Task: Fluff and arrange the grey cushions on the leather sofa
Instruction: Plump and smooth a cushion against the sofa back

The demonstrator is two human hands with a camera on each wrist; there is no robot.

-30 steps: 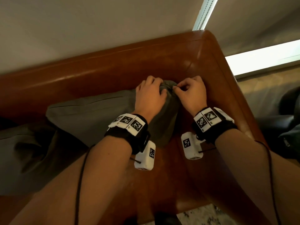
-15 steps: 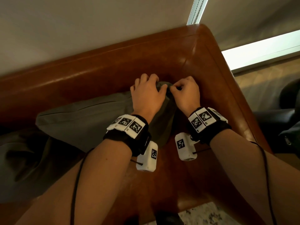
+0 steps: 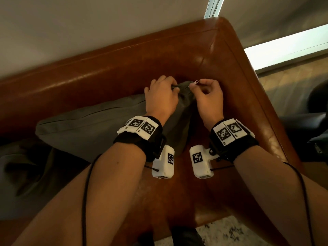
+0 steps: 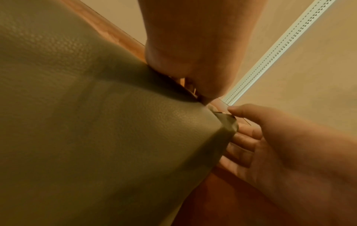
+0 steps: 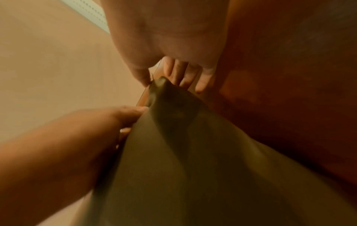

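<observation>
A grey cushion (image 3: 99, 128) leans against the backrest of the brown leather sofa (image 3: 106, 71), its right end in the sofa's corner. My left hand (image 3: 171, 87) grips the cushion's top right corner, fingers curled over the edge. My right hand (image 3: 197, 84) pinches a small metal zipper pull (image 3: 196, 82) at that same corner, between thumb and forefinger. In the left wrist view the cushion (image 4: 96, 122) fills the frame, with the right hand (image 4: 280, 145) beside its corner. The right wrist view shows the cushion's corner (image 5: 164, 91) rising between both hands.
A second grey cushion (image 3: 26, 174) lies slumped on the seat at the left. The sofa's armrest (image 3: 248, 82) runs along the right, close to my right hand. A dark object (image 3: 312, 125) sits beyond it. Patterned rug (image 3: 221, 233) shows below the seat edge.
My right hand has drawn slightly away from the left, and the zipper pull now shows between its fingertips. The left hand keeps its grip on the cushion corner.
</observation>
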